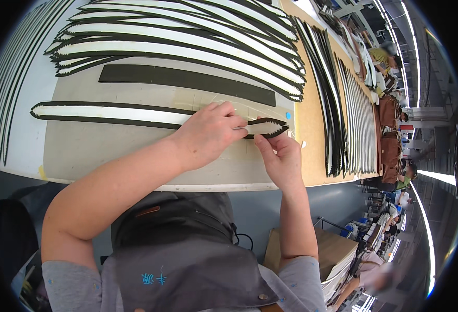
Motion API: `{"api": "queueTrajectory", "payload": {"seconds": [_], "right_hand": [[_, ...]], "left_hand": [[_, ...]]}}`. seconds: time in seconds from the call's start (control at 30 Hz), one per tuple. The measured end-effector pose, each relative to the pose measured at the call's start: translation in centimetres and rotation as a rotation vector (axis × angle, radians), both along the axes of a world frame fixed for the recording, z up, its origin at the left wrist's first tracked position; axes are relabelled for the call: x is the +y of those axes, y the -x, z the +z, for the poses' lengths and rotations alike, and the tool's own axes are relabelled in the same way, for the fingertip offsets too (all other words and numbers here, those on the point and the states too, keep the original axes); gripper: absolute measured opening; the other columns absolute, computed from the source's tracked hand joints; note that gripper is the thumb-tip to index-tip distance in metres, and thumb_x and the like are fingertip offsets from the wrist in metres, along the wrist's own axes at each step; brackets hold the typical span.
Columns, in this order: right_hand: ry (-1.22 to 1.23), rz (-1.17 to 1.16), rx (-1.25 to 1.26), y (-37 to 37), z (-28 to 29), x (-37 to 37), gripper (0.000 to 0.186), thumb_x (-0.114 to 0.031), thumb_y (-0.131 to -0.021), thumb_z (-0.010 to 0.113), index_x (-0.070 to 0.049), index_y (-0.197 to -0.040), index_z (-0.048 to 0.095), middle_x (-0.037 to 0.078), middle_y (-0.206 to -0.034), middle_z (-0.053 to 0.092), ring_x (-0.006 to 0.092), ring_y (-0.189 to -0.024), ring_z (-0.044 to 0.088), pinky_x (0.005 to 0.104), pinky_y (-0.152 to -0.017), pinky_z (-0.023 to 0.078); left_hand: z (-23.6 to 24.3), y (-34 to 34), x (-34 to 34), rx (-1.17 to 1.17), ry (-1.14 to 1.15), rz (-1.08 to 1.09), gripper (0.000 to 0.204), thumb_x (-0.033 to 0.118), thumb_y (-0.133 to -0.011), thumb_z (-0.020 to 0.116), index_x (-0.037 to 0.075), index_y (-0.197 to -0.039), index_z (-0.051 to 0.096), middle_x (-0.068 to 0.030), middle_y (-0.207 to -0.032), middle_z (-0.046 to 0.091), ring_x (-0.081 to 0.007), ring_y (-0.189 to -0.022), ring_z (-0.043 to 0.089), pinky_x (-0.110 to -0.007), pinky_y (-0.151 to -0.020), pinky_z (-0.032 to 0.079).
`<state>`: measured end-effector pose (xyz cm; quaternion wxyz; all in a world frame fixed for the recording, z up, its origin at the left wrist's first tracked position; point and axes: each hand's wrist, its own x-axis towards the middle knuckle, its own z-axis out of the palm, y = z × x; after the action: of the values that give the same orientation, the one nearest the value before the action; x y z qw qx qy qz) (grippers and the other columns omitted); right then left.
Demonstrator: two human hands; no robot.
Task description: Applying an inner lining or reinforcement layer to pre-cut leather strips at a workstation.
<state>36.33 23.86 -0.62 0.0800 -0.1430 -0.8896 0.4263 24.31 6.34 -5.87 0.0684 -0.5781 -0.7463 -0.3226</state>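
Pressing my left hand (208, 132) flat, fingers together, on long black-edged white strip (109, 113) lying across grey mat (83, 148) on surface (312, 125); my right hand (278, 156) pinching strip's pointed tip. Dark bar (187, 79) beyond; strip pile (187, 36) behind.

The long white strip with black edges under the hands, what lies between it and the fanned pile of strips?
In the head view, one flat dark rectangular bar lies between them.
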Motion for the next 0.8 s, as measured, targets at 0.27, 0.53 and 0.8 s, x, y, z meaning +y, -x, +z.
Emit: {"api": "queueTrajectory", "payload": {"seconds": [0.27,0.53,0.8], "right_hand": [[-0.274,0.164,0.075,-1.5,-1.8,-1.8,0.053,-0.005,-0.094,0.067,-0.007,-0.146,0.058,0.017,-0.145,0.06,0.0372,-0.14,0.051,0.049,-0.116,0.035],[-0.39,0.198,0.109,-1.9,-2.8,-1.6,0.059,-0.015,-0.094,0.071,-0.01,-0.15,0.054,0.012,-0.149,0.059,0.0373,-0.145,0.045,0.0528,-0.12,0.031],[-0.43,0.12,0.165,-2.2,-2.8,-1.9,0.061,-0.023,-0.089,0.078,-0.01,-0.146,0.058,0.017,-0.152,0.053,0.0389,-0.148,0.039,0.0533,-0.119,0.032]], "left_hand": [[-0.2,0.3,-0.2,-0.023,-0.028,0.012,0.024,0.009,-0.082,0.064,0.011,-0.103,0.075,0.003,-0.108,0.066,-0.0218,-0.107,0.057,-0.036,-0.097,0.051],[0.2,0.7,-0.3,-0.309,0.048,0.014,0.017,0.006,-0.092,0.063,0.006,-0.107,0.071,-0.0096,-0.107,0.065,-0.0301,-0.107,0.058,-0.04,-0.093,0.053],[0.6,0.6,-0.3,-0.283,0.099,0.011,0.015,0.008,-0.092,0.074,0.006,-0.107,0.074,-0.0089,-0.106,0.06,-0.0269,-0.103,0.061,-0.037,-0.082,0.055]]}}
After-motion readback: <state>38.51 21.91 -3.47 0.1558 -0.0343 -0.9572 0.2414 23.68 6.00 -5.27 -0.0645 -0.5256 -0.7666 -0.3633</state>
